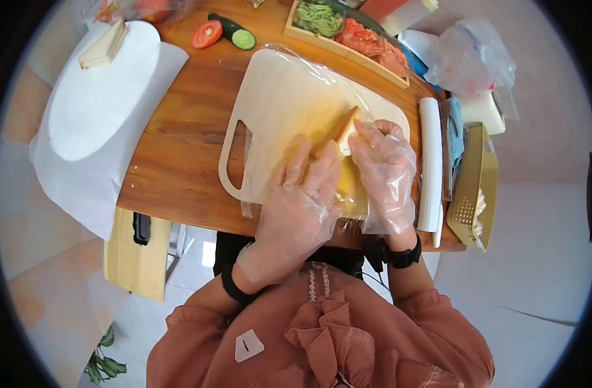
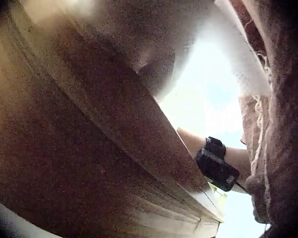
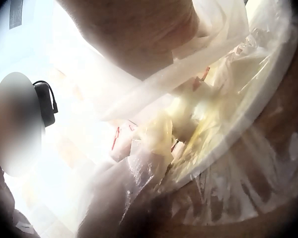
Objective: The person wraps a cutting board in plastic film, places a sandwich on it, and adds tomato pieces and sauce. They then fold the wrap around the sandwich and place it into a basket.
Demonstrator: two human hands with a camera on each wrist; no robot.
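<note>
In the head view, a sandwich (image 1: 346, 131) with a brown crust stands tilted on the cream cutting board (image 1: 265, 90). Something yellow (image 1: 352, 181) shows below it under clear plastic wrap. My left hand (image 1: 299, 204), in a clear plastic glove, lays nearly straight fingers along the sandwich's left side, thumb spread toward the yellow part. On the other side my gloved right hand (image 1: 388, 171) curls its fingers and pinches the bread's edge. Wrap (image 3: 223, 198) and a yellowish piece (image 3: 156, 131) appear blurred in the right wrist view. The left wrist view shows mostly the table's edge (image 2: 114, 134).
A wooden tray (image 1: 348, 46) of shredded vegetables sits behind the board, with a cut cucumber (image 1: 243, 39) and tomato half (image 1: 207, 34) to its left. Bread slices (image 1: 105, 48) rest on white paper at far left. A white roll (image 1: 429, 161) and yellow basket (image 1: 467, 194) line the right.
</note>
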